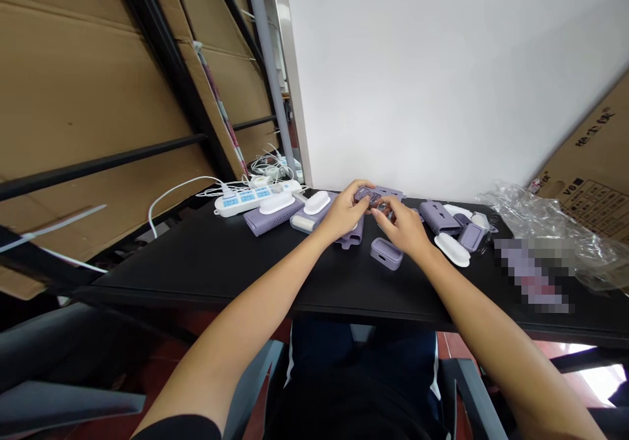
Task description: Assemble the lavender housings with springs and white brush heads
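Note:
My left hand (346, 212) and my right hand (403, 225) meet over the middle of the black table (275, 266). Both have curled fingers around a small, shiny, see-through item (374, 199); its exact kind cannot be made out, and fingers cover part of it. Behind it lies a flat purple panel with slots (390, 191). Below my right hand stands a small purple open-topped box (386, 254). A purple perforated case (354, 233) is partly hidden under my left hand. To its left are white oval-topped pieces (317, 202) on purple cases.
A white power strip (253, 199) with cables lies at the back left. On the right are a purple case (438, 218), a white oval piece (453, 249), crumpled clear plastic (555, 230) and a cardboard box (590, 158). A white wall (422, 80) rises behind.

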Available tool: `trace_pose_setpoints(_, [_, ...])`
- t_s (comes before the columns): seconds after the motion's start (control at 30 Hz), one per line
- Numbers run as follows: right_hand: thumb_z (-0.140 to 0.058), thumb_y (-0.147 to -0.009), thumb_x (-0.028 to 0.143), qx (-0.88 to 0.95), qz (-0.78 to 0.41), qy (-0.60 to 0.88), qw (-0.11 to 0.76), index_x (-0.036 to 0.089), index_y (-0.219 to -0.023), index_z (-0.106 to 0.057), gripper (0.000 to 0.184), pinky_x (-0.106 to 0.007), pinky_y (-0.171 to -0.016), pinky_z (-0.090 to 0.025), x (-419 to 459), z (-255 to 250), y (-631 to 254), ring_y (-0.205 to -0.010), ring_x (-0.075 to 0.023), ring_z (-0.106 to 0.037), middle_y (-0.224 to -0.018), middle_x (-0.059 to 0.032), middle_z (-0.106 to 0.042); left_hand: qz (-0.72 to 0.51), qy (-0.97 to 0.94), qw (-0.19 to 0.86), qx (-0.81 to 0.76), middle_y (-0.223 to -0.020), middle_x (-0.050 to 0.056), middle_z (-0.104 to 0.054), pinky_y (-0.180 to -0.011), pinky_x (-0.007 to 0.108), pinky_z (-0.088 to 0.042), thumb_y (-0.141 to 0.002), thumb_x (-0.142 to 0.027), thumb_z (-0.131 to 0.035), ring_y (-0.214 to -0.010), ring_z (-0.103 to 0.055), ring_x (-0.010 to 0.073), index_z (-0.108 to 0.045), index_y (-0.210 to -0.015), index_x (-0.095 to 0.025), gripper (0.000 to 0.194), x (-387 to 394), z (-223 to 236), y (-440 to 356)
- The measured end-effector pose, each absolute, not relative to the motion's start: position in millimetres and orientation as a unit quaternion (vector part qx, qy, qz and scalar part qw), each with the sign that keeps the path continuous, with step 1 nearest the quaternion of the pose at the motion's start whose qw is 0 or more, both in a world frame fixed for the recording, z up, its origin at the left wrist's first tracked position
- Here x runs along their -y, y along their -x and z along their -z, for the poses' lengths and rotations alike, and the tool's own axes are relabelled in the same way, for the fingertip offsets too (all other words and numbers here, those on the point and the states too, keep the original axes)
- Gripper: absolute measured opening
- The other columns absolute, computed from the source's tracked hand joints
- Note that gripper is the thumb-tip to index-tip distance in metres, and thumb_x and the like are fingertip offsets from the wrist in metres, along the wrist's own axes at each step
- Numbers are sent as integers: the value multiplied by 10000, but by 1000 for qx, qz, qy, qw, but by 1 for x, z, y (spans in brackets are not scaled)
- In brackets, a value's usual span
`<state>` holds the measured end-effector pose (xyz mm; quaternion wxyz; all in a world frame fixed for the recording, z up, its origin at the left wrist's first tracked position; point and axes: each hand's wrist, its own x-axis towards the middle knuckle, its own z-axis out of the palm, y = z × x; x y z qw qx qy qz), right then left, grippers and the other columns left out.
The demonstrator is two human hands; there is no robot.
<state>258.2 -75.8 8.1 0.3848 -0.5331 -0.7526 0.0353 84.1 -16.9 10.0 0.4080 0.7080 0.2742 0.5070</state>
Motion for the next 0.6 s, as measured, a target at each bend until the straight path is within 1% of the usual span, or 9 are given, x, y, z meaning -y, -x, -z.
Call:
trace_pose_setpoints(0.17, [-539, -1013, 476, 754, -35, 530, 385, 268, -1226, -655, 320, -335, -702, -460, 76, -9, -258, -764, -226, -696, -957, -28, -769, -495, -753, 343, -264, -1275, 43, -691, -967, 309, -545, -976, -243, -524, -1094, -683, 192, -632, -1290, -245, 331, 22, -10, -82])
trace_pose_setpoints(0.33, [-520, -1020, 473, 756, -32, 531, 382, 252, -1195, -674, 321, -339, -708, -456, 75, -9, -259, -772, -229, -691, -923, -33, -762, -488, -770, 336, -238, -1351, 48, -678, -1142, 351, -451, -985, -216, -468, -1302, -617, 214, -619, -1310, -238, 359, 21, -9, -80])
trace_pose_setpoints(0.43, [-513, -1020, 473, 758, -28, 532, 376, 252, -1181, -680, 320, -339, -717, -458, 75, -9, -259, -792, -232, -692, -924, -37, -762, -488, -773, 330, -235, -1364, 46, -672, -1189, 364, -417, -977, -205, -450, -1350, -586, 214, -628, -1294, -239, 365, 21, -10, -80])
trace_pose_setpoints(0.6, [-519, -1020, 459, 761, -31, 532, 370, 257, -1145, -685, 290, -333, -714, -448, 75, -9, -259, -774, -224, -685, -900, -27, -755, -465, -783, 348, -223, -1384, 51, -673, -1214, 383, -410, -947, -182, -430, -1371, -577, 224, -650, -1293, -226, 412, 24, -12, -80])
